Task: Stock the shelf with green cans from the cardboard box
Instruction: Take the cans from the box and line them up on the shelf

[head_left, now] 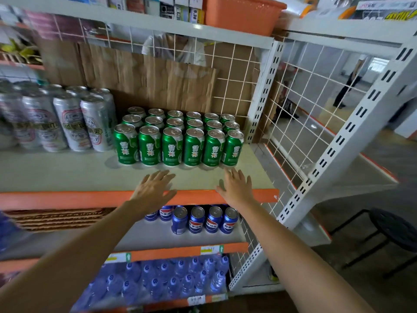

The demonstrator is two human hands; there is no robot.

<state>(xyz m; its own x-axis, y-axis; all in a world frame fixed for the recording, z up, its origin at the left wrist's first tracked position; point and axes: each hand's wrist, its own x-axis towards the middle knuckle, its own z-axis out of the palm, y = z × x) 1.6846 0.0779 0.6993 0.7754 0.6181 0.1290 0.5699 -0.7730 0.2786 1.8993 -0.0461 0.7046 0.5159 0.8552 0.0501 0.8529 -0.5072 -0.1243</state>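
Several green cans point(178, 136) stand upright in tidy rows on the grey shelf point(67, 175), toward its right end. My left hand point(153, 188) is stretched out flat over the shelf's front, fingers straight, a short way in front of the cans and holding nothing. My right hand point(237, 186) is likewise flat with spread fingers, just in front of the rightmost front can, touching no can. The cardboard box is not in view.
Tall silver cans point(67, 120) stand left of the green ones. Blue cola cans point(203, 219) sit on the shelf below, wrapped water bottles point(169, 279) under that. A white wire grid point(293, 114) closes the shelf's right side. A black stool point(392, 231) stands at the right.
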